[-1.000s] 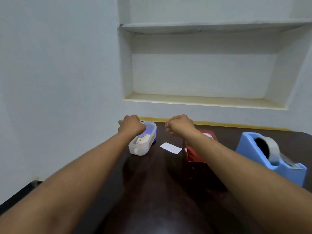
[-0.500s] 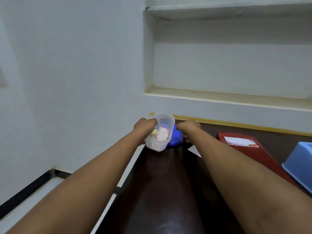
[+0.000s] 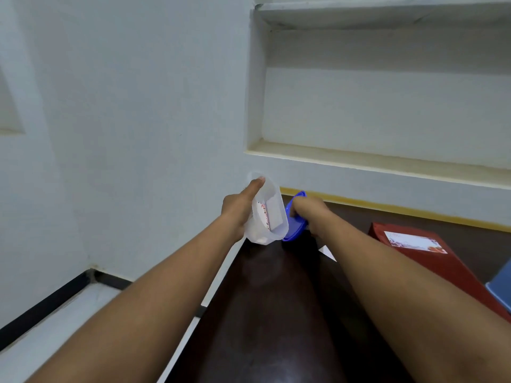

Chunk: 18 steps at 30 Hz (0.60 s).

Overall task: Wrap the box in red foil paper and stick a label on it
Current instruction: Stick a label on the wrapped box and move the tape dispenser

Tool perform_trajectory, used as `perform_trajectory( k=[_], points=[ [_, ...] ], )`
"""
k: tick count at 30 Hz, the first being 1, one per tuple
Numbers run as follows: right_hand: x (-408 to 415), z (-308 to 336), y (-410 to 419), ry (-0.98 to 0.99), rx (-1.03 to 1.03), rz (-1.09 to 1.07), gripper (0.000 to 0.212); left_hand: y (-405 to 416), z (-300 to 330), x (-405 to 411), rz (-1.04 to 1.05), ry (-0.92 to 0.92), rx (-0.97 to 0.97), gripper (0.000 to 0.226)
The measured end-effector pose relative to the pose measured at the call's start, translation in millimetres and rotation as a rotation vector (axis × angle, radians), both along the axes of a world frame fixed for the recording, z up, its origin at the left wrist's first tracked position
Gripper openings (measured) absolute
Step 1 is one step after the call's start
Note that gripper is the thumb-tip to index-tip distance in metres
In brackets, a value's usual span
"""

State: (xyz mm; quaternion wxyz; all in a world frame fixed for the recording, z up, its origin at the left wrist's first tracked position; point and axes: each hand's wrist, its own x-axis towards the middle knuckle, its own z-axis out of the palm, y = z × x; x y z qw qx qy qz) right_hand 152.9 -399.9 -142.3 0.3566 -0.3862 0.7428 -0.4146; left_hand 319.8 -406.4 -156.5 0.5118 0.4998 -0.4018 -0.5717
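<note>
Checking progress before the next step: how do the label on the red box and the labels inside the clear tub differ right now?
The label on the red box lies flat, face up, stuck to the wrapped box; the labels in the tub stand on edge, loose. The box rests on the table; the left hand holds the tub tilted. Both show white with red print.

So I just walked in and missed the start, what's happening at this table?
A person is holding a clear plastic container of labels tilted in the left hand, while the right hand grips its blue lid. The red wrapped box lies on the dark table at right, a label already on it.
</note>
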Motion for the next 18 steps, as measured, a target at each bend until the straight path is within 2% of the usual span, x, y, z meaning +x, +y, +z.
perform_trajectory(
  k=[1, 3, 5, 7, 9, 12, 15, 18],
  points=[
    [0, 5, 2, -0.057, -0.063, -0.008, 0.016, 1, 1, -2, 0.018, 0.030, 0.001, 0.056],
    [2, 19, 13, -0.067, -0.158, -0.005, 0.006, 5, 4, -8, 0.023, 0.092, 0.000, 0.072],
    [4, 30, 23, -0.025, -0.245, 0.088, 0.023, 9, 8, -14, 0.024, 0.165, -0.010, 0.099],
    [7, 37, 37, -0.036, -0.311, 0.231, 0.050, 17, 17, -21, 0.020, 0.210, -0.022, 0.110],
    [7, 40, 50, -0.071, -0.363, 0.311, 0.064, 24, 26, -29, -0.005, 0.229, -0.049, 0.106],
    [1, 44, 69, -0.019, -0.407, 0.360, 0.070, 27, 37, -43, -0.135, 0.248, -0.086, 0.118],
    [-10, 48, 87, 0.120, -0.432, 0.385, 0.066, 28, 47, -56, -0.208, 0.240, -0.116, 0.111],
    [-21, 56, 103, 0.156, -0.503, 0.354, 0.065, 43, 62, -66, -0.259, 0.256, -0.144, 0.101]
  ],
)
